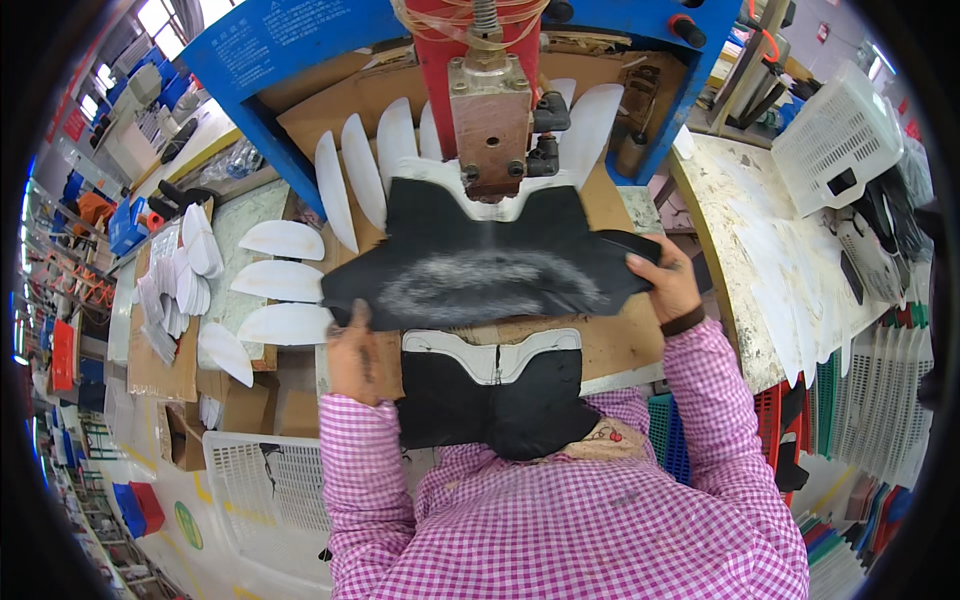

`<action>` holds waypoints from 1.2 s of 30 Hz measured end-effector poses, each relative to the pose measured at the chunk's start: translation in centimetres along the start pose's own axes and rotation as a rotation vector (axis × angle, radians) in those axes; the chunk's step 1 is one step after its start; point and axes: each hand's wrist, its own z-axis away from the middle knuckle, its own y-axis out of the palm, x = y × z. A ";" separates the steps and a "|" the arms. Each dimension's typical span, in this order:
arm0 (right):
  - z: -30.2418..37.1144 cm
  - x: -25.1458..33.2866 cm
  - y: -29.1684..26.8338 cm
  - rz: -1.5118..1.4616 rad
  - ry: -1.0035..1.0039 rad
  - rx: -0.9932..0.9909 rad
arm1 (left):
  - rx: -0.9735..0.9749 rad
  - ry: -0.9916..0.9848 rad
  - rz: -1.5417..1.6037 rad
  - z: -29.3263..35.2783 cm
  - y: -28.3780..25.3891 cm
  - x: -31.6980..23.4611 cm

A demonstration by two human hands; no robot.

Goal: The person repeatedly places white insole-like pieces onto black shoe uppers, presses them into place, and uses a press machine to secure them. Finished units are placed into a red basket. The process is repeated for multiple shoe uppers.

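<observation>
Stretched between my two hands is a wide black shoe-upper-like piece (480, 280) with a whitish scuffed band across its middle. My left hand (355, 358) is closed on its lower left corner. At its right end, my right hand (672, 282) pinches the edge with the thumb on top. The far edge of the piece lies under the metal press head (490, 125), with a white curved part showing there. Nearer my body, a second black piece (490, 400) with a white, notched top border hangs over the table edge, touched by neither hand.
White half-moon pieces (282, 281) are laid out at the left and behind the black piece. A blue machine frame (270, 70) surrounds the press. Stacked white pieces (190, 262) lie far left; a white basket (838, 140) stands on the right table. Another white basket (265, 490) sits lower left.
</observation>
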 end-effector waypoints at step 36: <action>-0.5 3.8 -1.6 0.053 -0.190 -0.037 | 0.235 0.135 0.073 -1.5 3.4 1.6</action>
